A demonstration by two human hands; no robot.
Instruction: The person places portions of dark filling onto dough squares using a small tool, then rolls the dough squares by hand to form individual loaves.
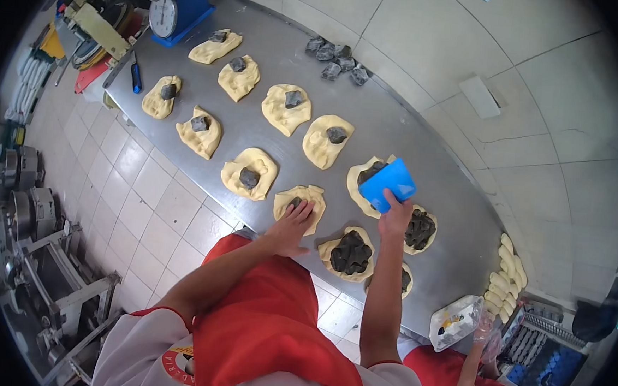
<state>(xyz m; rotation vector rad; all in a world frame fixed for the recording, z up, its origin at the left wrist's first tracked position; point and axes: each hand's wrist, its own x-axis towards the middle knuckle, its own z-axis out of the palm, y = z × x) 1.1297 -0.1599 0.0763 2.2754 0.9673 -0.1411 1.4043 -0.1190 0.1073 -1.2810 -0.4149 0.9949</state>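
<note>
My left hand (pixel 294 226) rests with fingers outstretched on a flattened cream dough piece (pixel 308 196), partly covering its dark lump. My right hand (pixel 395 214) grips a blue plastic scraper (pixel 387 184), held over a dough round (pixel 357 189) with dark filling. Just below, two more rounds (pixel 348 255) (pixel 418 231) carry spread dark filling, and another (pixel 404 279) is partly hidden by my right arm. Farther left, several dough pieces (pixel 285 117) each bear a single dark grey lump.
Steel table (pixel 247 48) with loose dark lumps (pixel 334 64), a scale (pixel 165 16) and a blue-handled tool (pixel 136 76). At right, braided dough (pixel 508 276), a white tray (pixel 453 318) and a co-worker in red (pixel 439 374). Machines (pixel 42 212) stand at left.
</note>
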